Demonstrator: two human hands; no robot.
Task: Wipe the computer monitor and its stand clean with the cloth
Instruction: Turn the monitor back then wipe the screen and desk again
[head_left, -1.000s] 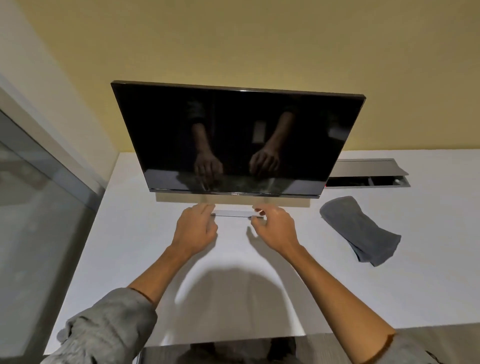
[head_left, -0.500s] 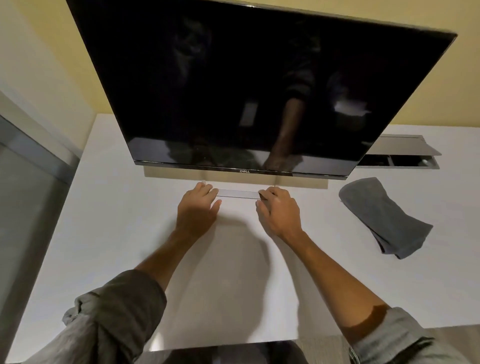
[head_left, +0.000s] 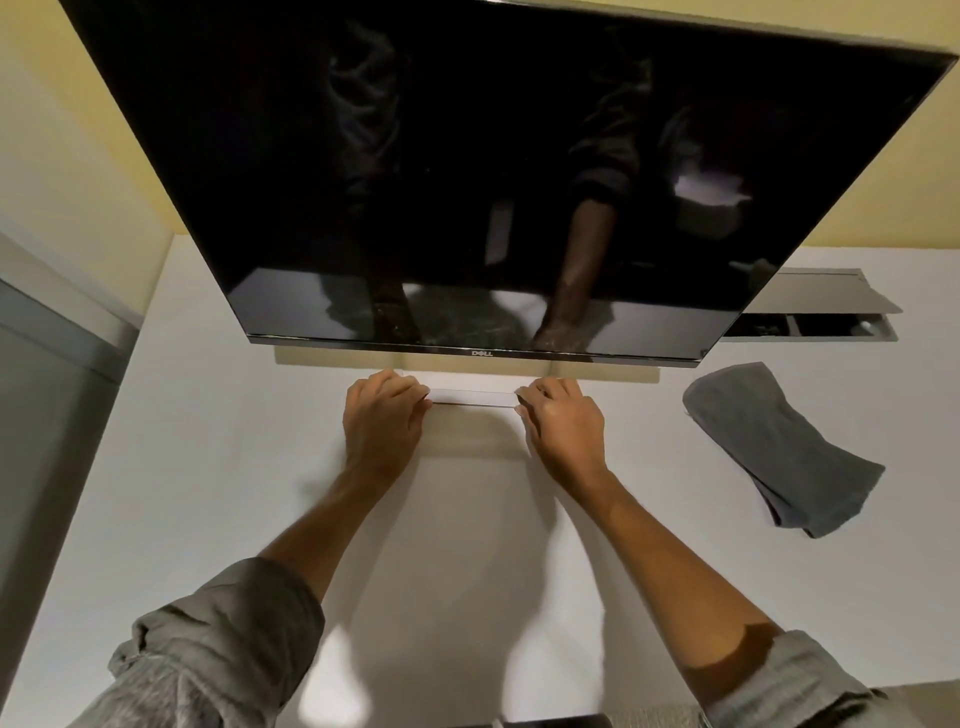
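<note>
A black monitor with its screen off fills the upper view on a white desk. Below its bottom edge shows the flat silver base of the stand. My left hand grips the base's left end with curled fingers. My right hand grips its right end the same way. A folded grey cloth lies on the desk to the right, apart from both hands. The stand's upright is hidden behind the screen.
A metal cable hatch stands open in the desk behind the cloth. A yellow wall rises behind the desk. A grey glass partition runs along the left edge.
The view has moved closer to the monitor, which now fills the upper frame. Both hands stay on the ends of the stand base.
</note>
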